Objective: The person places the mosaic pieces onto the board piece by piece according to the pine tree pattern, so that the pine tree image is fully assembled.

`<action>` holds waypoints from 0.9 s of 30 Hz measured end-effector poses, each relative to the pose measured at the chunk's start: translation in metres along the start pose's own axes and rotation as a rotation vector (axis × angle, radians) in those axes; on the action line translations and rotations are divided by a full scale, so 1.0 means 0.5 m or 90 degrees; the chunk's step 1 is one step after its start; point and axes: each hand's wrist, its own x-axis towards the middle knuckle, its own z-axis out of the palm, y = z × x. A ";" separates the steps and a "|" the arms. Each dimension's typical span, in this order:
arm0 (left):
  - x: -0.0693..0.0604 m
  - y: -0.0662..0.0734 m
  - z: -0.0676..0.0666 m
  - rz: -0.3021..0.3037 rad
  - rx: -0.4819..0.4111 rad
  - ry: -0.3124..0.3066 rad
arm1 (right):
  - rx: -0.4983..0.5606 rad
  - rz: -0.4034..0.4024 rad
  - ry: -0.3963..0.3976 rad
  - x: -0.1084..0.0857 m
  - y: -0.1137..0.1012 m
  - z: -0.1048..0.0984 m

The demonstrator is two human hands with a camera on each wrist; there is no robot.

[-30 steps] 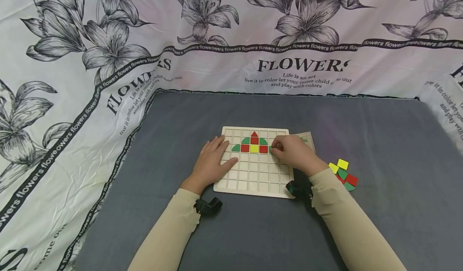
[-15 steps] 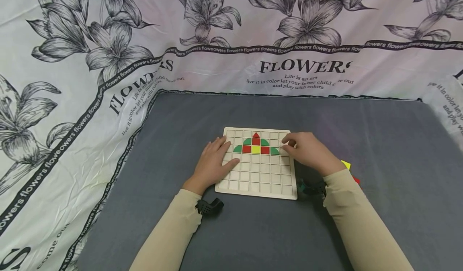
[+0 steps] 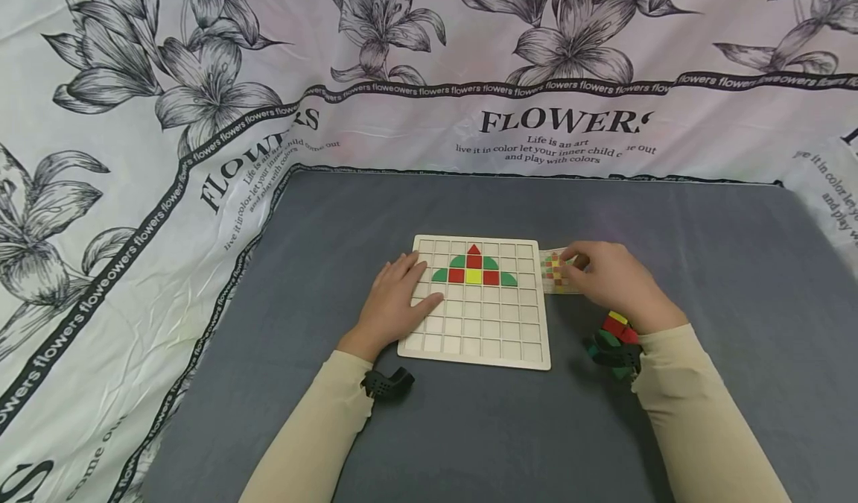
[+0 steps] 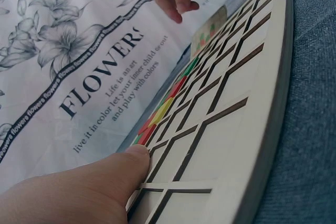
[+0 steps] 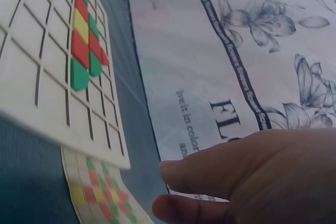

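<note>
A pale wooden grid board (image 3: 472,328) lies on the dark grey table. On its upper rows sit red squares (image 3: 491,278), a yellow square (image 3: 473,276), a red triangle (image 3: 474,250) and green quarter-round pieces (image 3: 508,279). My left hand (image 3: 392,302) rests on the board's left side with fingers spread, thumb on the grid. To the right of the board, my right hand (image 3: 617,279) hovers over a printed pattern card (image 5: 100,192) and hides part of it. Thumb and forefinger stand slightly apart in the right wrist view, nothing between them.
Loose red, yellow and green pieces (image 3: 615,326) lie under my right wrist, partly covered by the black wrist camera (image 3: 617,352). A white flower-printed cloth (image 3: 556,138) hangs behind the table (image 3: 375,205) and along its left side.
My right hand has let go of a green quarter-round piece at the right end of the coloured row and moved right, off the board to the card. My left hand stays in place.
</note>
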 end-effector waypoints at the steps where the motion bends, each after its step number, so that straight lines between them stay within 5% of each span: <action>1: 0.000 0.000 0.000 0.000 0.000 -0.002 | 0.000 0.003 0.000 -0.004 0.003 -0.002; 27: -0.001 -0.002 0.001 0.017 -0.013 0.005 | -0.050 0.005 -0.079 -0.084 0.115 -0.019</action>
